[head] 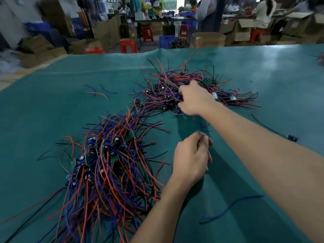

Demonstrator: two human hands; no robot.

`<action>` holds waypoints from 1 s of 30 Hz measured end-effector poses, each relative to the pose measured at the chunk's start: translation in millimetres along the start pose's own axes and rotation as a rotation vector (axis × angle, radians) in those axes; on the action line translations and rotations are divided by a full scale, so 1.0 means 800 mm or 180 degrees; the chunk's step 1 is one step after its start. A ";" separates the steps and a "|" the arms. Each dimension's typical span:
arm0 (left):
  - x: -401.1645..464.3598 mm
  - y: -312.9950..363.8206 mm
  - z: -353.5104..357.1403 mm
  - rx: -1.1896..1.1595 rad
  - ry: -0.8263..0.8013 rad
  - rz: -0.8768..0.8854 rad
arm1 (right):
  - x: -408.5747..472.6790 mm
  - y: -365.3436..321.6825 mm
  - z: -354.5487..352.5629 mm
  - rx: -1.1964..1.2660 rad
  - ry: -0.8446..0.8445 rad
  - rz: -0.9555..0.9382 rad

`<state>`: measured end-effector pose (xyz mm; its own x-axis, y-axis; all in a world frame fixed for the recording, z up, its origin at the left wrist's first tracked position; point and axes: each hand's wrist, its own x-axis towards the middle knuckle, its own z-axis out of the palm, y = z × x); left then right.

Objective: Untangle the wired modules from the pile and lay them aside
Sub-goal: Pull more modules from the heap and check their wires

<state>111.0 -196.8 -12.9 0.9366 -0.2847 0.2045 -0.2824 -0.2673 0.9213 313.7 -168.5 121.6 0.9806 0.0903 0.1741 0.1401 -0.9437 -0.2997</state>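
Observation:
A tangled far pile of wired modules [175, 85], with red, blue and black leads and small green boards, lies on the green table mat [70, 106]. My right hand [194, 99] reaches into its near right side, and its curled fingers grip a clump of wires and modules; the fingertips are hidden in the tangle. A second, larger heap of wired modules [108, 163] spreads over the near left of the mat. My left hand [191, 156] hovers just right of that heap with fingers loosely curled and nothing visible in them.
Loose wires lie on the mat: a blue one [231, 207] at near right, red and blue ones [98, 92] at far left, and a black lead with a module [292, 137] at the right. Beyond the table edge stand red stools [128, 45], cardboard boxes and people.

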 end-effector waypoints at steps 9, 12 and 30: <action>-0.001 0.001 -0.001 -0.0050 -0.0017 0.0026 | -0.138 0.180 -0.003 -0.0225 0.0273 0.0752; 0.000 0.002 -0.002 -0.0054 0.0015 0.0050 | -0.152 0.194 -0.007 -0.0193 0.0424 0.0668; 0.001 0.002 0.002 -0.0487 0.0309 -0.0130 | -0.272 0.210 -0.024 0.2674 0.0189 0.0614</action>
<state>111.3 -198.6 -11.8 0.9643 -0.1844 0.1900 -0.2158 -0.1316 0.9675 121.5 -353.0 51.5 0.9921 -0.0863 0.0905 0.0499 -0.3904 -0.9193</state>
